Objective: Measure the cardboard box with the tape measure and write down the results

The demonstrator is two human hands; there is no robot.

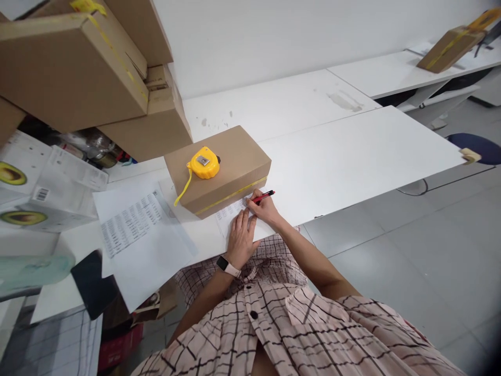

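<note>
A red and black pen (264, 197) is gripped in my right hand (263, 208), its tip low over a small sheet of paper with writing (230, 211). My left hand (241, 237) lies flat with fingers stretched out, pressing on that sheet. Right behind both hands sits a closed cardboard box (238, 162) with a yellow strip along its side. On top of the box rests a yellow tape measure (205, 162), a short length of its yellow strap hanging over the edge. The pen's tip is hidden by my fingers.
Large printed sheets (136, 230) lie to the left, beside a dark phone-like object (94, 284) and a pale green bottle (35, 269). Stacked cardboard boxes (74, 68) and white avocado-printed boxes (50, 183) rise behind. Another taped box (450, 49) stands far right on the white table (352, 151).
</note>
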